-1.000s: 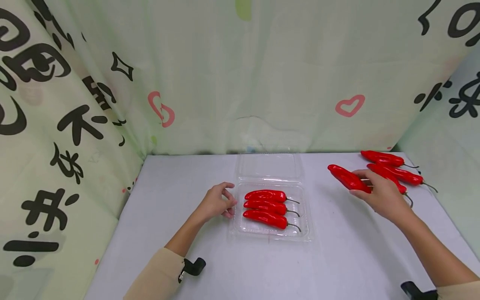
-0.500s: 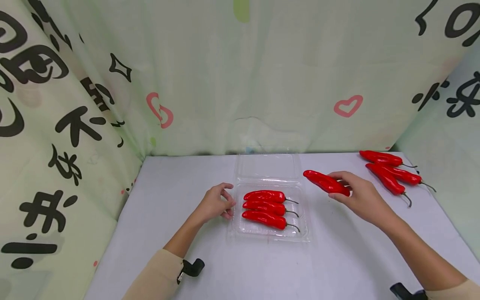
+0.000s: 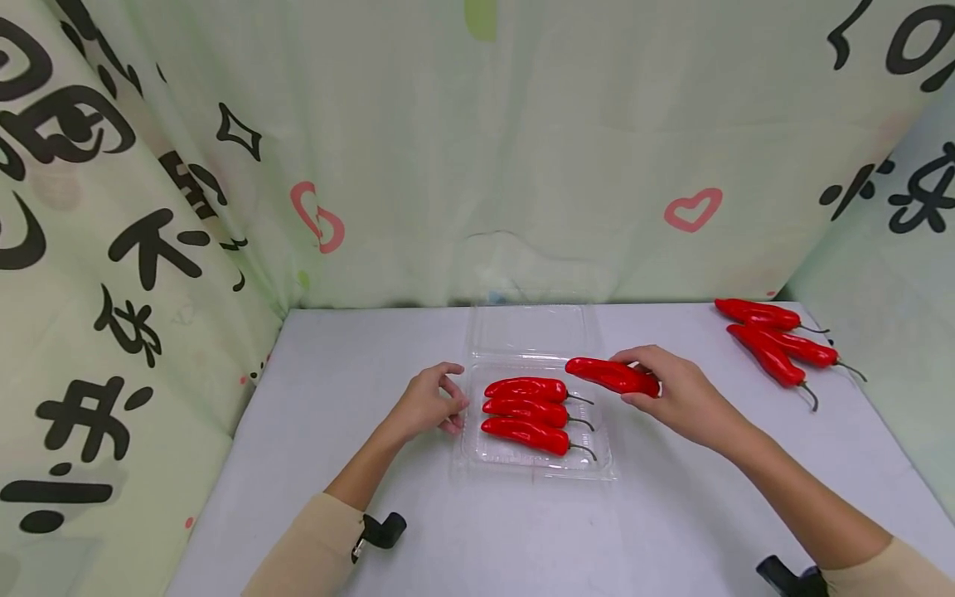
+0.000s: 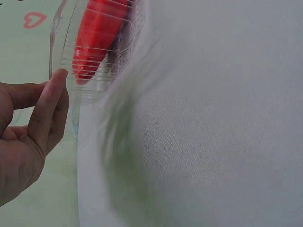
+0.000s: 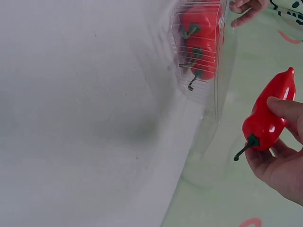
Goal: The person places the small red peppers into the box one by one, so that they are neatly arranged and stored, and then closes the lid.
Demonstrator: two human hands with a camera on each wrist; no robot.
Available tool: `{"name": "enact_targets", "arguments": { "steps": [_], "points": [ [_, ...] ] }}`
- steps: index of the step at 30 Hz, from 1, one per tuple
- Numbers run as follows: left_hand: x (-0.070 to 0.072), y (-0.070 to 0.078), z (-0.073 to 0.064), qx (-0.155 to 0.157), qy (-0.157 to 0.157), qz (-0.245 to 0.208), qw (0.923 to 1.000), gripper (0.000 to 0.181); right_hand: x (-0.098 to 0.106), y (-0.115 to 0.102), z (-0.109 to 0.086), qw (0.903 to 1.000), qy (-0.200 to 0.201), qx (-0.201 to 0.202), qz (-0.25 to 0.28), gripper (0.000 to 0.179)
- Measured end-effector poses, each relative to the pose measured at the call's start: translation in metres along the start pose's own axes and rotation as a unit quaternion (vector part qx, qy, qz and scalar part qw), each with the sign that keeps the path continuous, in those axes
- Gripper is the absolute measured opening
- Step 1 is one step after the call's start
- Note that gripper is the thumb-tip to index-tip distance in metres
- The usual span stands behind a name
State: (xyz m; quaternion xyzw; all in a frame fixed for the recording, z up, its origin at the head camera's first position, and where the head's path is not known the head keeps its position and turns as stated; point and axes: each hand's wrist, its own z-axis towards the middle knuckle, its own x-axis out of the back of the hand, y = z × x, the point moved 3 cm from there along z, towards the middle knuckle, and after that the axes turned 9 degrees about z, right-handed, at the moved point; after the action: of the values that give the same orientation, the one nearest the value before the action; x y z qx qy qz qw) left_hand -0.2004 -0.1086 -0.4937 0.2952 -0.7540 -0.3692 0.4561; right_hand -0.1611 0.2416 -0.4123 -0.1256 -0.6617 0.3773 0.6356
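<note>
In the head view, my right hand (image 3: 675,396) grips a red chili pepper (image 3: 608,375) above the right side of a clear plastic clamshell box (image 3: 537,469). Thumb and fingers wrap its stem half, and the tip points left. The right wrist view shows its dark green stem (image 5: 246,147) hanging out of the grip. Three more red peppers (image 3: 525,410) lie in a row inside the box, stems to the right. At the box's left edge is my left hand (image 3: 433,400), its fingertips right at the rim and fingers fairly straight, as the left wrist view also shows.
Three loose red peppers (image 3: 776,352) lie at the table's back right corner, partly overlapping. The box's transparent lid (image 3: 533,332) stands open toward the back. A printed curtain (image 3: 492,166) hangs behind and beside the white table (image 3: 515,539).
My right hand has carried the held pepper leftward from near the loose peppers to over the box's right side. The left hand and the box have stayed in place.
</note>
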Motion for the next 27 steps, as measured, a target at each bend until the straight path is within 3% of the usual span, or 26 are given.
{"name": "enact_targets", "arguments": {
  "steps": [18, 27],
  "points": [
    [0.001, 0.002, 0.0, 0.0, 0.001, 0.009, 1.0, 0.059, -0.022, -0.022, 0.015, 0.9963, -0.059, 0.026, 0.057, 0.055],
    [0.0, 0.002, -0.001, -0.018, -0.001, -0.012, 0.9998, 0.058, -0.038, -0.032, 0.022, 0.9938, -0.081, 0.035, 0.068, 0.055]
  ]
}}
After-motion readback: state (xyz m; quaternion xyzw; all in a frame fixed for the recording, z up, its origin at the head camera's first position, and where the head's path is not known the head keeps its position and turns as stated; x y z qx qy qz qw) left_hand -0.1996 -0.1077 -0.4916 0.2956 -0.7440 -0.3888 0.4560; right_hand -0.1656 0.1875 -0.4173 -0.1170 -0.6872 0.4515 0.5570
